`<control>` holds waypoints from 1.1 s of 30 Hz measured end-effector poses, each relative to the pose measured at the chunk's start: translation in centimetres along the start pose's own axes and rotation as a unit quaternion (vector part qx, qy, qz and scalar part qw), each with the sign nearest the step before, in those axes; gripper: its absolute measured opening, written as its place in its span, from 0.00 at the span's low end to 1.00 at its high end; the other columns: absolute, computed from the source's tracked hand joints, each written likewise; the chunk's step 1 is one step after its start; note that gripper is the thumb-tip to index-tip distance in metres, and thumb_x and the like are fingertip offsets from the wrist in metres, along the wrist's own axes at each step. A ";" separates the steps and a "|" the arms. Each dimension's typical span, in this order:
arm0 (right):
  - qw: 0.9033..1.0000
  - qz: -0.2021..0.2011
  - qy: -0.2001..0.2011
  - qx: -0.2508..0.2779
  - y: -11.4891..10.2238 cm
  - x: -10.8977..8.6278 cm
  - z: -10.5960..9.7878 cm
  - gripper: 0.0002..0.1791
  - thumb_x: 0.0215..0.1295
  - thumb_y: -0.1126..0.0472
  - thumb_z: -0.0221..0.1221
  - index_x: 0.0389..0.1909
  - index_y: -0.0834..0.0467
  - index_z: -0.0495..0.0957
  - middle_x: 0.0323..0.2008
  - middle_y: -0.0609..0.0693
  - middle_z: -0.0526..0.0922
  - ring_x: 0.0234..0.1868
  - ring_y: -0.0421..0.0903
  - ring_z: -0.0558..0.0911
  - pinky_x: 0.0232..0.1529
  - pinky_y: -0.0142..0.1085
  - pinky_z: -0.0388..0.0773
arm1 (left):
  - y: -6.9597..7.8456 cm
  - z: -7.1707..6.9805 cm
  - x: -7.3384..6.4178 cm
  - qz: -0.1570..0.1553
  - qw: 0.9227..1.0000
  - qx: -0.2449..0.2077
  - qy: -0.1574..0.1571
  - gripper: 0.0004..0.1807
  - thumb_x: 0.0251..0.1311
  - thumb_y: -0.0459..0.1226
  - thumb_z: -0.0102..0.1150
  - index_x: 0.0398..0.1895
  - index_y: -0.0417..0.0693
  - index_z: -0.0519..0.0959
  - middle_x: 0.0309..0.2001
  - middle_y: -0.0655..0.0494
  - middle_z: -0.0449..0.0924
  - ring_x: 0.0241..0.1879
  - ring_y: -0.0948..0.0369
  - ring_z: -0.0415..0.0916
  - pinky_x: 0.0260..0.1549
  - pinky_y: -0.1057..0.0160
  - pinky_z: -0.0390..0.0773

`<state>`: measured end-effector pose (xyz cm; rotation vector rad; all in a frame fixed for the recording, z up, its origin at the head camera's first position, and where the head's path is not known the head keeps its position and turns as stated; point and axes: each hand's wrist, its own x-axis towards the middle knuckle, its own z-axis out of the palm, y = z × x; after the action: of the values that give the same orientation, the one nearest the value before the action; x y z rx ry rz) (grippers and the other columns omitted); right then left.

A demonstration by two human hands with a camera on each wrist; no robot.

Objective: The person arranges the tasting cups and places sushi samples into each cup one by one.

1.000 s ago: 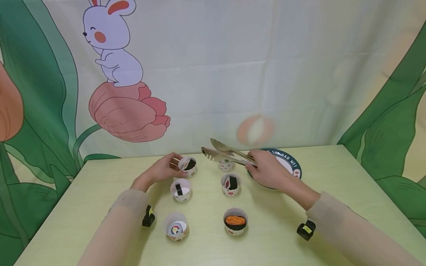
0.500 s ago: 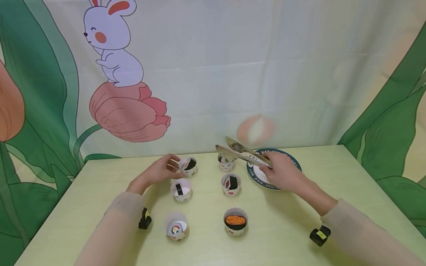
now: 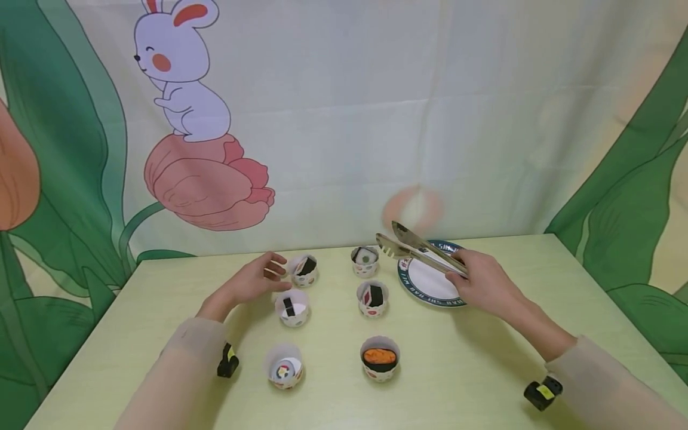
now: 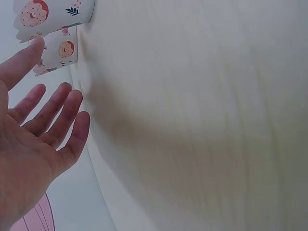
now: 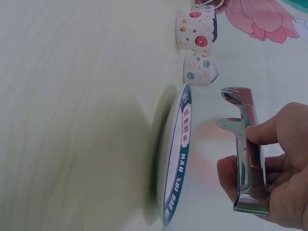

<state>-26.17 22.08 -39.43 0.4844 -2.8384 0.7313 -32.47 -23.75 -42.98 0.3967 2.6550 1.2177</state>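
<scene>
My right hand (image 3: 486, 283) grips metal food tongs (image 3: 421, 248) above the round plate (image 3: 424, 289), which has a dark teal lettered rim. In the right wrist view the tongs' tips stand apart with nothing between them. My left hand (image 3: 249, 279) is just left of the back-left paper cup (image 3: 304, 272), fingers loosely bent and holding nothing. That cup contains a black-and-white sushi piece. Close by its thumb is another cup (image 3: 292, 315) with a small black-banded piece. At the back, a cup (image 3: 365, 270) near the plate contains a white piece with a green centre.
Nearer the front stand a cup (image 3: 283, 380) with a round star-centred roll and a cup (image 3: 380, 375) with an orange-topped piece. Between the rows is a cup (image 3: 372, 309) with a black-wrapped piece. A printed cloth (image 3: 322, 149) hangs behind the table's far edge.
My right hand has carried the tongs rightward, from over the back cup to over the plate. My left hand has drawn slightly left, away from the back-left cup.
</scene>
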 end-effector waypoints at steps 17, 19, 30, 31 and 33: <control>0.999 0.020 0.021 0.018 3.3 -2.4 -1.2 0.19 0.70 0.65 0.63 0.54 0.74 0.75 0.44 0.64 0.83 0.39 0.55 0.80 0.40 0.48 0.78 | 0.2 -0.5 -1.4 0.000 1.000 0.027 0.013 0.27 0.71 0.37 0.62 0.66 0.32 0.66 0.60 0.33 0.74 0.60 0.40 0.73 0.58 0.43 0.75; 0.999 0.023 0.025 0.016 3.7 -2.6 -1.3 0.18 0.69 0.65 0.63 0.53 0.74 0.76 0.43 0.63 0.83 0.39 0.54 0.80 0.39 0.48 0.77 | 0.2 -0.5 -1.6 -0.001 0.999 0.031 0.015 0.27 0.72 0.38 0.62 0.66 0.32 0.66 0.60 0.33 0.74 0.60 0.40 0.73 0.58 0.43 0.74; 0.998 0.048 0.028 0.008 5.3 -3.5 -1.9 0.20 0.70 0.64 0.62 0.54 0.76 0.74 0.41 0.65 0.82 0.35 0.54 0.77 0.34 0.44 0.73 | -0.2 -0.8 -2.3 -0.002 0.999 0.048 0.018 0.27 0.72 0.39 0.62 0.66 0.33 0.67 0.60 0.33 0.74 0.60 0.39 0.72 0.58 0.42 0.74; 0.998 0.051 0.027 0.009 5.4 -3.6 -2.0 0.20 0.71 0.64 0.61 0.54 0.76 0.73 0.41 0.65 0.81 0.35 0.53 0.76 0.34 0.43 0.73 | -0.2 -0.8 -2.4 0.000 0.999 0.051 0.018 0.27 0.72 0.39 0.62 0.66 0.33 0.67 0.60 0.32 0.74 0.60 0.39 0.72 0.58 0.42 0.74; 0.998 0.052 0.028 0.012 5.8 -3.8 -2.1 0.20 0.71 0.64 0.61 0.54 0.77 0.73 0.39 0.65 0.81 0.34 0.54 0.76 0.33 0.43 0.73 | -0.2 -0.9 -2.5 -0.002 0.998 0.055 0.019 0.27 0.72 0.40 0.62 0.66 0.33 0.67 0.61 0.32 0.74 0.61 0.38 0.72 0.59 0.42 0.74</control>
<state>-24.49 28.94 -41.10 0.3157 -2.8229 0.7842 -30.36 -25.29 -42.38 0.3898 2.7629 1.0912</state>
